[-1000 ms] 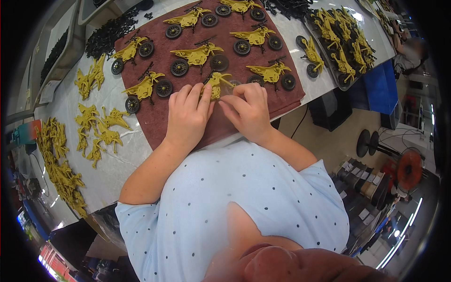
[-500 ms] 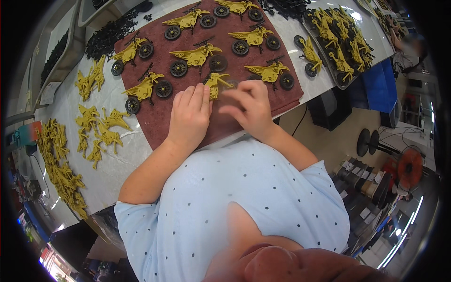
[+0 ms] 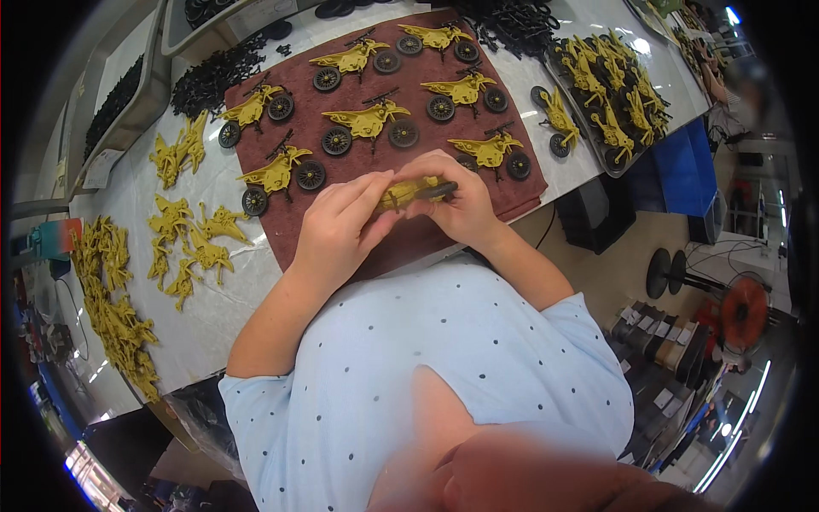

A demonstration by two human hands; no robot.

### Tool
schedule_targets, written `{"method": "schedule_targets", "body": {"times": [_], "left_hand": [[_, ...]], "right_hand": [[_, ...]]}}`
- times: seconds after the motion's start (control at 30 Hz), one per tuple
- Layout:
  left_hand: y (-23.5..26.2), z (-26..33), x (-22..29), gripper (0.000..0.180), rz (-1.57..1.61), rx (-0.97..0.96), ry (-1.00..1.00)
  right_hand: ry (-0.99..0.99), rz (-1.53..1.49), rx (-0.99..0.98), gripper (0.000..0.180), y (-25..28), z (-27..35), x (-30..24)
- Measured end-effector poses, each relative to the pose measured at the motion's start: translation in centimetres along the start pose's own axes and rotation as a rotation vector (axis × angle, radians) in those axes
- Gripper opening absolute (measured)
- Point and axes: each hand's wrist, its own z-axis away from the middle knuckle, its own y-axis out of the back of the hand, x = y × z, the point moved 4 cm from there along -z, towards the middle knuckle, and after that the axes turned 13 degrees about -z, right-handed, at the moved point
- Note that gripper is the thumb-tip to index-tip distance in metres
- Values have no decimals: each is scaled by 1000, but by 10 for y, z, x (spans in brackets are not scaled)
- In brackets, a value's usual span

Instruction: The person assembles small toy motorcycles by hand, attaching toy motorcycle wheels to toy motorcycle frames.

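Note:
Between my hands, just above the near part of a dark red towel [image 3: 286, 226], is a yellow toy motorcycle [image 3: 399, 194] with a black wheel [image 3: 438, 191] at its right end. My left hand [image 3: 334, 229] pinches its left end with thumb and fingers. On the other end, my right hand [image 3: 465, 203] is closed, its fingers bent around the wheel. Fingers hide much of the toy. Several yellow toy motorcycles with black wheels lie in rows beyond, among them one [image 3: 367, 122] straight ahead and one [image 3: 493, 151] past my right hand.
Loose yellow bodies [image 3: 205, 252] and a larger heap [image 3: 111, 303] lie on the left of the white table. Small black parts [image 3: 220, 75] are piled near grey bins [image 3: 153, 85]. At right, a tray [image 3: 616, 171] holds toy motorcycles; a blue bin [image 3: 682, 171] stands beyond the edge.
The toy motorcycle has been raised off the towel and turned between my hands. My right hand, loosely spread before, has closed on its right end. The view has shifted slightly.

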Motion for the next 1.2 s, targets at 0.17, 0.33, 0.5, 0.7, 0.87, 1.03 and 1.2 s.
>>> {"method": "schedule_targets", "body": {"times": [0.17,0.33,0.5,0.7,0.87,1.03,1.2], "left_hand": [[5,4,-2,37,23,140,-172],[13,-1,5,35,-11,79,-204],[14,-2,8,33,-43,74,-225],[8,-5,-8,50,195,-111,-104],[-7,5,-22,64,751,-193,481],[-17,9,-23,42,1212,-304,788],[-10,7,-26,28,1043,-42,577]], "right_hand": [[133,50,13,40,-8,1,-13],[97,-47,34,38,-11,4,-14],[140,-32,11,39,-9,4,-15],[298,155,-31,38,9,-4,-25],[471,240,-129,33,13,1,-22],[403,166,-143,27,4,6,-25],[157,-47,356,41,20,2,-18]]}}
